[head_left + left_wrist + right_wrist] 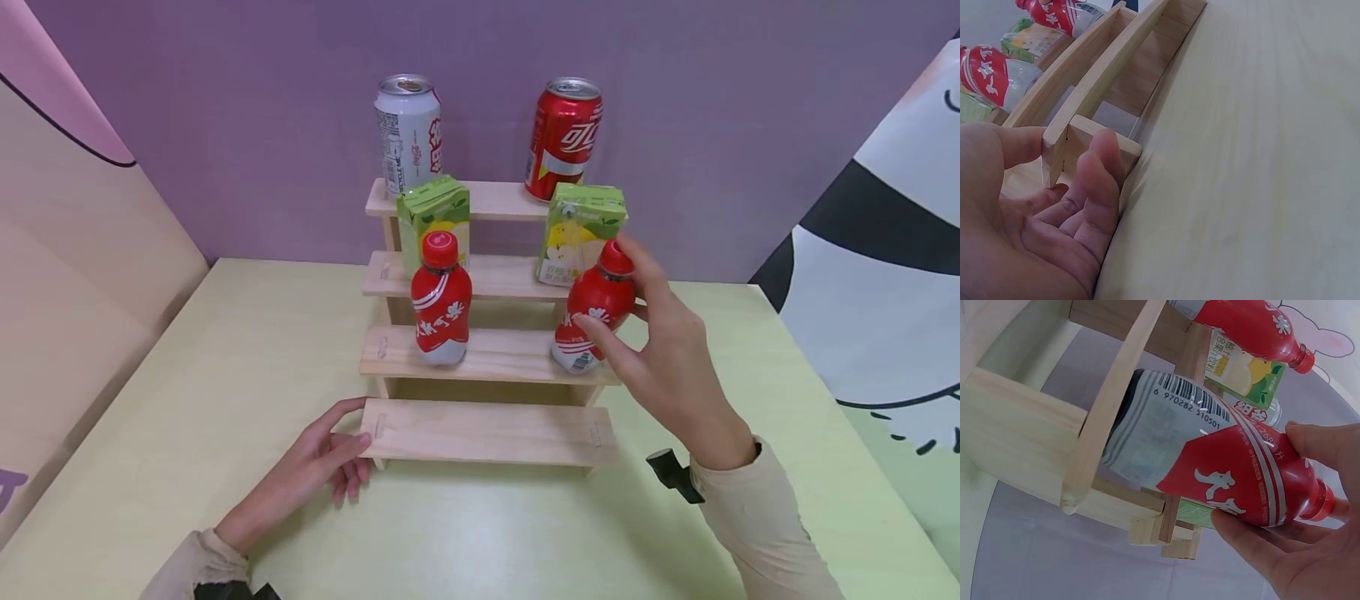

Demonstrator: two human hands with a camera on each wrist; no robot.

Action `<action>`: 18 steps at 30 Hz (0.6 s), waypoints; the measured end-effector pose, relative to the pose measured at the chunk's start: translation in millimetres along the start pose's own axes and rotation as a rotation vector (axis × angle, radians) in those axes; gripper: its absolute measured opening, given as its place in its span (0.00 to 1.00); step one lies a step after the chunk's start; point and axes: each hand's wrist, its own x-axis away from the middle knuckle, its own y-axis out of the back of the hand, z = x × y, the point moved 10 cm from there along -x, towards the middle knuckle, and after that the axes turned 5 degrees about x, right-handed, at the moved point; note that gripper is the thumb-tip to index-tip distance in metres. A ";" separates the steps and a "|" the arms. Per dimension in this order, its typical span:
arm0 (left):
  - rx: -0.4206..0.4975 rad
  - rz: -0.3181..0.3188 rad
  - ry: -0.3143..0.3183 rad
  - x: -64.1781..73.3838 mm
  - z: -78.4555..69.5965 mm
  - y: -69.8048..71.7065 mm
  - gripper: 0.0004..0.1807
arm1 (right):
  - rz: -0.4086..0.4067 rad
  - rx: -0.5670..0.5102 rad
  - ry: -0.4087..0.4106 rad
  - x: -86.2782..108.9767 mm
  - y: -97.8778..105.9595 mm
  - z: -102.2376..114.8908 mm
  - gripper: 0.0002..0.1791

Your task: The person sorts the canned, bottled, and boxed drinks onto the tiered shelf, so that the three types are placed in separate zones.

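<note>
My right hand (675, 367) holds a red drink bottle (603, 298) with a red cap, thumb on one side and fingers on the other. The bottle leans slightly at the right end of a step of the wooden tiered rack (487, 432); in the right wrist view its barcode side (1204, 456) faces the camera. My left hand (315, 458) pinches the left end of the rack's lowest step, and the left wrist view shows the other fingers (1099, 181) loosely curled beside it. A matching red bottle (441, 304) stands upright at the left of the same step as the held one.
Two green juice cartons (457, 208) (581, 229) stand on the step behind the bottles. On the top step are a white can (408, 137) at left and a red can (566, 137) at right. A purple wall (480, 50) rises behind the pale table (285, 333).
</note>
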 end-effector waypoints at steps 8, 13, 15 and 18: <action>0.011 0.006 0.015 3.0 4.2 -3.1 0.27 | 0.012 0.036 0.005 6.0 -2.7 3.0 0.54; 0.006 -0.003 0.017 6.9 5.8 -1.2 0.26 | 0.009 0.055 0.009 8.4 -4.9 7.8 0.56; 0.001 -0.007 0.016 8.6 5.8 -0.2 0.26 | 0.007 0.069 0.002 9.9 -4.6 9.4 0.57; -0.010 -0.007 0.017 10.7 5.1 -0.3 0.27 | -0.018 0.093 -0.017 13.3 2.7 10.2 0.57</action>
